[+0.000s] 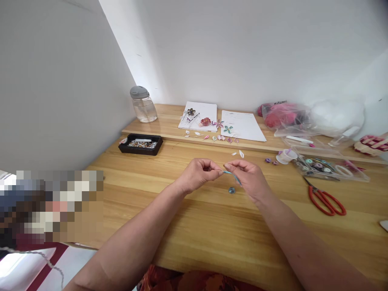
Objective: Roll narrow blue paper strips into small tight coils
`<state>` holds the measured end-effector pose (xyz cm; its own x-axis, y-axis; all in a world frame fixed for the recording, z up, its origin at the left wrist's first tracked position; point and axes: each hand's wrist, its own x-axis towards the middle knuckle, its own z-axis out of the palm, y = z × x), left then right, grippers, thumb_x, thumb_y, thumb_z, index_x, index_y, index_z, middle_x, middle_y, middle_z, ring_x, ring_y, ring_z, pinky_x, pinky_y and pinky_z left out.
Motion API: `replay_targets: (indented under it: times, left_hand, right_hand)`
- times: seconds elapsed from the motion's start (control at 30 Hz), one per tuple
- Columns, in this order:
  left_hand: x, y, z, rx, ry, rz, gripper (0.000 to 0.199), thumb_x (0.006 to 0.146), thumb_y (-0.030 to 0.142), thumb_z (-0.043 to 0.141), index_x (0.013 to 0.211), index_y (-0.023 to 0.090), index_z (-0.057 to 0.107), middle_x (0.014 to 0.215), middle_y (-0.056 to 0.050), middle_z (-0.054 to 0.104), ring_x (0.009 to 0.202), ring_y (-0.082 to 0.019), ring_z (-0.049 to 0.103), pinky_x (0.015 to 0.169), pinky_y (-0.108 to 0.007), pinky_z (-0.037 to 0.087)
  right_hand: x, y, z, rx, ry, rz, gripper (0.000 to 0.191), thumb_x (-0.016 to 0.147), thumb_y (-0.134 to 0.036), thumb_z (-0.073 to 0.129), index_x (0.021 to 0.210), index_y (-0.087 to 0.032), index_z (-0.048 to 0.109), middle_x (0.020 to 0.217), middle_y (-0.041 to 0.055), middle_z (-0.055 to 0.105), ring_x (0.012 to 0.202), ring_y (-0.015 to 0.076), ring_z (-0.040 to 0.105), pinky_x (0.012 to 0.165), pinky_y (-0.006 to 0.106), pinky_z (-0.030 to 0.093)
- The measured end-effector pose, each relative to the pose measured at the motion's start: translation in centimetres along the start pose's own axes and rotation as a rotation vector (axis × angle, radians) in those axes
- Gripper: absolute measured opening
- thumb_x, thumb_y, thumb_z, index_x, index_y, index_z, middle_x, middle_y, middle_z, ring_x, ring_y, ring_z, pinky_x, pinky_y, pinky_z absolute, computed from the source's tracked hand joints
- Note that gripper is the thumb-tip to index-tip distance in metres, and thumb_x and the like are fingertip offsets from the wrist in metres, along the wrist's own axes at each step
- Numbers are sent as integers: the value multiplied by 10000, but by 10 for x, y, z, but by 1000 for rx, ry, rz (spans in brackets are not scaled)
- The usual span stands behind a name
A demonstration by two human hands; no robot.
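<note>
Between my two hands stretches a thin blue strand (235,177), perhaps thread or wire. The fingertips of my left hand (203,169) pinch one end of it. My right hand (249,176) is closed on the strand from the other side, and part of it curves down beside the palm. Just below, on the wooden table (194,230), lies a small round blue spool (232,190). I cannot tell whether the strand runs to it. Two white petal-shaped pieces (241,154) lie beyond my right hand.
Red-handled scissors (327,200) and a clear box of beads and trinkets (330,166) are at the right. A black tray (141,144) sits left, with a water bottle (144,105) behind it. Paper sheets (242,125) and flower ornaments (205,121) rest on the raised back ledge.
</note>
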<state>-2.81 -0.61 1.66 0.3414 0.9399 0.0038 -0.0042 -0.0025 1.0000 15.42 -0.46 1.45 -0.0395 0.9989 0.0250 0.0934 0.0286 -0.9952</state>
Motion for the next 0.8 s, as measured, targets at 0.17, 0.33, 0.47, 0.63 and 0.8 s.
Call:
replay_targets:
  times: [0.17,0.33,0.47,0.63,0.8]
  left_hand:
    - [2,2,1,-138,109,8,269,691,383,754,722,132,661,616,16,566,559,-68,436,554,-226,319]
    - [5,0,4,-228,266,55,274,658,379,777,690,136,656,621,18,583,546,-62,439,560,-219,348]
    - [8,-4,5,-142,378,89,248,676,359,760,727,134,672,694,-8,638,614,-85,517,616,-225,403]
    - [9,-10,3,211,363,170,172,735,309,693,719,138,675,699,-21,659,617,-104,536,588,-228,398]
    - [4,-7,3,493,181,365,97,785,205,618,733,162,688,713,-13,662,654,-103,552,613,-216,397]
  right_hand:
    - [-3,5,6,211,-73,181,313,642,-424,800,738,-171,643,499,-81,427,383,35,284,369,194,225]
    - [-13,9,20,96,-60,121,282,721,-439,733,730,-177,631,575,-33,545,384,63,392,377,216,293]
    - [-24,10,28,-196,-54,-129,195,807,-363,652,735,-182,661,580,-18,545,467,91,432,451,234,339]
    - [-35,1,27,-408,-12,-409,108,835,-250,598,762,-190,651,572,-33,493,509,92,394,497,235,327]
    - [-27,-11,13,-336,4,-351,126,831,-283,621,752,-185,626,544,-52,412,505,90,367,488,232,311]
